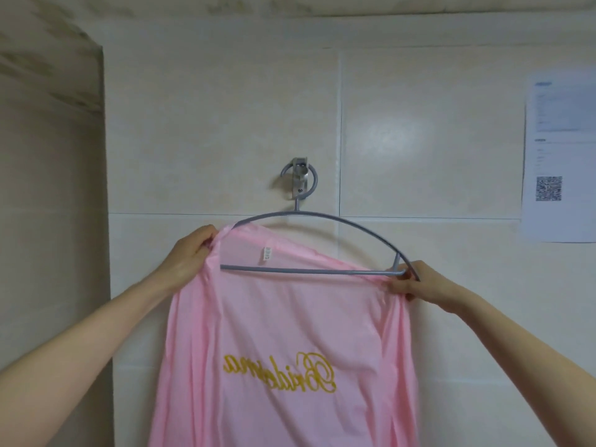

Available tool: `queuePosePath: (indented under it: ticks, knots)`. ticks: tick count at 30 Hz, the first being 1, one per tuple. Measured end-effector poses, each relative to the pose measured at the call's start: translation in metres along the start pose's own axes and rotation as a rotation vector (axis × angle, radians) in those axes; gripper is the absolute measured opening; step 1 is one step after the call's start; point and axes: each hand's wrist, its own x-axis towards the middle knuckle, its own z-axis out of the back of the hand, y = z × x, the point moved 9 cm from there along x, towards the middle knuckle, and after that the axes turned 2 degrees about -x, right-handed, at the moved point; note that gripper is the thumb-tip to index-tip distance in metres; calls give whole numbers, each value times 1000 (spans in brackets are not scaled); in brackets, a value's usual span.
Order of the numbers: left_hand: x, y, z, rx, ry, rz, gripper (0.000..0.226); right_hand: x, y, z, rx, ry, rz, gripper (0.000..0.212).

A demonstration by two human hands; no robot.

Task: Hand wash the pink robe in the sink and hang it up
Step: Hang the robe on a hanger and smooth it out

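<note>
Background: cream tiled wall (419,140), a printed notice (559,156) with a QR code stuck up at the right.
Fixture: metal hook (300,179) on the wall, with a grey hanger (322,217) hung from it, long axis running left to right.
Task thing: pink robe (274,317) draped on the hanger and hanging straight down out of view. Gold lettering (280,371) reads mirrored; a small white label (267,253) shows near the collar.
Fit on hanger: left shoulder is over the hanger's left end. The right arm of the hanger is bare, the fabric edge slanting down from the top to its right tip.
Left hand (190,256): fingers curled round bunched fabric at the left shoulder.
Right hand (416,283): fingers (398,285) pinched together on the robe's edge, right at the hanger's right tip. Whether they also grip the bar, I cannot tell.
Key relation: the loose shoulder lies just below and inside the right tip, so the right hand is the nearer one.
Stage, judged: washing looks done and hanging is nearly finished.
Next, judged: lift that edge up and outward over the tip.
Risk: a hard tug could swing the hanger on its hook.
</note>
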Motion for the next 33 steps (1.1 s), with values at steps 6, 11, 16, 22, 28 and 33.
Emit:
queuePosePath:
  ticks: [6,11,16,22,28,33]
  knots:
    - [7,-21,16,314,26,-294,14,0,-4,3,153,24,-33,15]
    - [24,-38,33,802,84,-524,49,8,56,52,58,-358,56,21]
    - [20,-52,44,880,8,-510,43,-6,113,50,106,-525,126,21]
    - [-18,-15,36,209,-58,-107,19,-40,85,-44,-56,-136,19,22]
    - [-25,6,33,-218,-15,234,59,-38,106,18,-251,-561,227,16]
    - [-14,-1,27,88,-118,211,19,-9,96,-11,-96,-354,255,29]
